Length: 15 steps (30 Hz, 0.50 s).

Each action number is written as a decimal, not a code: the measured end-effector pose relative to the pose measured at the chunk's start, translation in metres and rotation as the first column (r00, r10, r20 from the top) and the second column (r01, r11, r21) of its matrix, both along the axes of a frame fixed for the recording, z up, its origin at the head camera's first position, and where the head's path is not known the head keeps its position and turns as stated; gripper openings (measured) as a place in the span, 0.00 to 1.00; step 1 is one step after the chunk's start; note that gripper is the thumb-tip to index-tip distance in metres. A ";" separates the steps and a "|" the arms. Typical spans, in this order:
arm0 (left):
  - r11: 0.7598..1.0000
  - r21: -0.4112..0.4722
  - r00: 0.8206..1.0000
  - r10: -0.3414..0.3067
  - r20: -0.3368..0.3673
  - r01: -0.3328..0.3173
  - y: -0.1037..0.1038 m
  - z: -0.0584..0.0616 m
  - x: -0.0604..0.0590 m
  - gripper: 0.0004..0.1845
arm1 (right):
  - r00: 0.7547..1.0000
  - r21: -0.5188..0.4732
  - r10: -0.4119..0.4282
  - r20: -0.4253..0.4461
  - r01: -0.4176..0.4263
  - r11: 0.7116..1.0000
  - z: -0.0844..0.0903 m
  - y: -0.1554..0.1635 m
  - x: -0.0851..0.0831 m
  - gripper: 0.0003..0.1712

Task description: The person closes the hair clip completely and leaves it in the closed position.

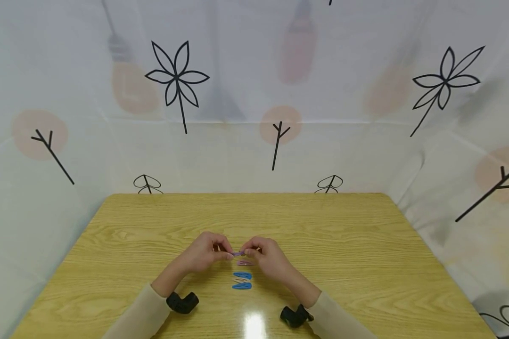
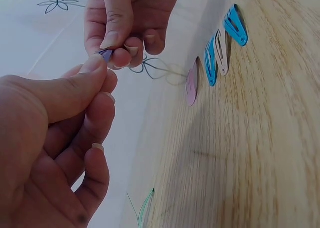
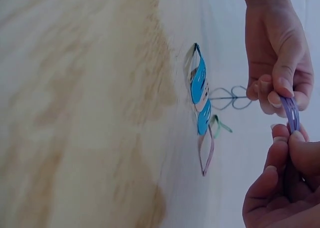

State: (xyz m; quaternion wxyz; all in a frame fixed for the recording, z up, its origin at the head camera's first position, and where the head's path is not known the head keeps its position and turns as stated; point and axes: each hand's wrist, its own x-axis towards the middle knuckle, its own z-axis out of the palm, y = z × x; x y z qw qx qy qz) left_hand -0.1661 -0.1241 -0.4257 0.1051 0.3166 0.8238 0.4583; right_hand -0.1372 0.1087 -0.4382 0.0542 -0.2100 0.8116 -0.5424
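A purple snap hair clip [image 3: 289,107] is stretched between both hands over the table, one end in each. My left hand [image 1: 202,253] pinches one end with thumb and index finger. On the other end, the thumb and fingertips of my right hand [image 1: 271,260] close in the same way. Just nearer than the hands, a pink hair clip [image 1: 245,263] lies on the wood. Nearer still is a short column of clips: a blue clip [image 1: 242,274], a beige clip [image 1: 241,280] and another blue clip [image 1: 242,286]. Fingertips cover both ends of the purple clip.
The wood-grain table [image 1: 322,226] reaches back to a pale hanging cloth [image 1: 237,155] printed with flowers and twigs, which also runs along both sides. Black wrist devices sit on both forearms, the left device [image 1: 182,302] and the right device [image 1: 294,316], close above the table.
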 end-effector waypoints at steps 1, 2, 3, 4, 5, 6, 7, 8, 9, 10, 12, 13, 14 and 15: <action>1.000 -0.001 1.000 0.005 0.003 -0.005 0.000 0.000 0.000 0.04 | 1.000 0.007 -0.005 0.004 0.005 1.000 0.000 0.000 0.000 0.10; 1.000 -0.002 1.000 0.009 0.004 -0.009 0.000 0.000 0.000 0.03 | 1.000 0.016 -0.009 0.001 0.009 1.000 0.001 0.000 0.000 0.10; 1.000 -0.002 1.000 0.014 0.003 -0.014 0.000 0.000 0.000 0.03 | 1.000 0.025 -0.014 0.001 0.013 1.000 0.001 0.001 0.000 0.11; 1.000 -0.001 1.000 0.017 0.001 -0.017 0.001 0.000 0.000 0.02 | 1.000 0.037 -0.018 -0.002 0.018 0.999 0.001 0.001 0.000 0.11; 1.000 0.000 1.000 0.019 0.000 -0.019 0.001 0.000 0.000 0.02 | 1.000 0.045 -0.021 -0.007 0.022 0.999 0.001 0.001 0.000 0.10; 1.000 0.001 1.000 0.022 -0.002 -0.022 0.001 -0.001 0.000 0.03 | 1.000 0.051 -0.025 -0.009 0.025 0.998 0.003 0.002 0.000 0.10; 1.000 0.002 1.000 0.025 -0.004 -0.025 0.001 -0.001 0.000 0.03 | 1.000 0.053 -0.026 -0.009 0.027 0.998 0.003 0.002 0.000 0.10; 1.000 0.003 1.000 0.029 -0.006 -0.029 0.002 -0.002 0.000 0.03 | 1.000 0.058 -0.028 -0.012 0.029 0.998 0.004 0.002 0.000 0.09; 0.999 0.003 0.999 0.032 -0.005 -0.032 0.002 -0.002 0.000 0.03 | 1.000 0.061 -0.029 -0.011 0.030 0.998 0.005 0.003 0.000 0.09; 0.999 0.002 0.999 0.036 -0.004 -0.036 0.003 -0.003 -0.001 0.03 | 0.999 0.064 -0.031 -0.011 0.031 0.997 0.005 0.003 -0.001 0.08; 0.999 -0.006 0.999 0.046 -0.004 -0.046 0.004 -0.004 -0.001 0.03 | 0.999 0.064 -0.032 -0.010 0.032 0.997 0.005 0.004 -0.001 0.08; 0.999 -0.009 0.999 0.049 -0.001 -0.049 0.004 -0.004 -0.002 0.02 | 0.999 0.068 -0.032 -0.009 0.032 0.997 0.004 0.005 -0.002 0.08; 0.999 -0.011 0.999 0.051 0.000 -0.051 0.004 -0.005 -0.002 0.02 | 0.999 0.074 -0.030 -0.012 0.031 0.997 0.004 0.005 -0.002 0.08; 0.998 -0.014 0.999 0.053 0.003 -0.053 0.005 -0.006 -0.002 0.02 | 0.999 0.078 -0.032 -0.010 0.032 0.996 0.003 0.006 -0.003 0.08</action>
